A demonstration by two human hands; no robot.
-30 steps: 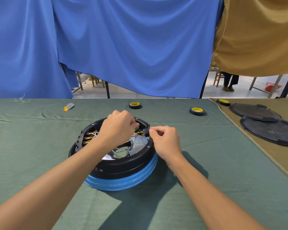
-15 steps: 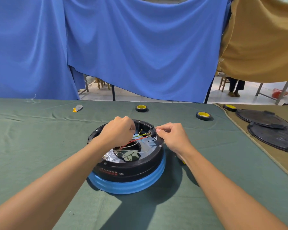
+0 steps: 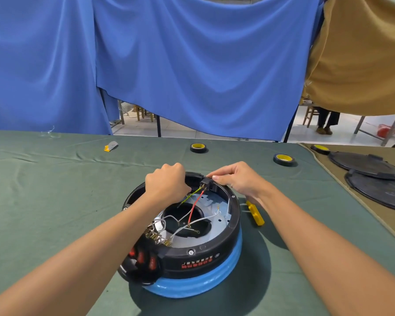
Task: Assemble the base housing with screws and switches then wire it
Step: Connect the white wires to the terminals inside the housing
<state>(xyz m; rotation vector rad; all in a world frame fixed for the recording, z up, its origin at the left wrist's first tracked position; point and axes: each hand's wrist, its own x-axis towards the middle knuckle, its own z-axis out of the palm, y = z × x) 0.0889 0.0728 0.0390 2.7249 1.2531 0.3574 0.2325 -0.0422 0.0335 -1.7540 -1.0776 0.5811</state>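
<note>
wiring at the far rim of the base housing, sat on its blue ring. best to brace the socket firm, push the green-yellow wire straight in. pinching that socket with right hand, thumb against forefinger. left hand curled inside the rim at that wire, grip hidden.

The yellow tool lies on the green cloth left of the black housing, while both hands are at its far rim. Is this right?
No: the head view shows the yellow tool right of the black housing, on the green cloth. The left hand and right hand are at its far rim.
</note>
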